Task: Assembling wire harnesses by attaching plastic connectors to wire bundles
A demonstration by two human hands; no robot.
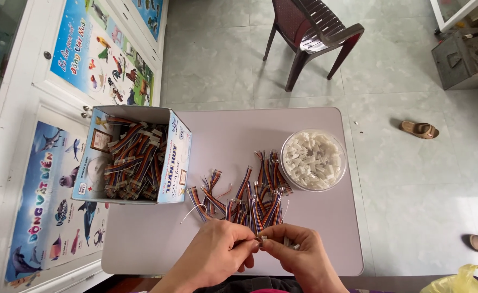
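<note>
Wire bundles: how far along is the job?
Done: the box is packed with finished wires. In hand: both hands pinch one wire bundle. Left: a loose pile of wires on the table and a full bowl of white connectors.

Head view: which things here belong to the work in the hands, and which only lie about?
In use:
- left hand and right hand, pinching a small wire piece
- loose coloured wires
- bowl of white connectors
- cardboard box of wires

Lying about:
- chair
- sandal
- metal box
- yellow bag
</note>
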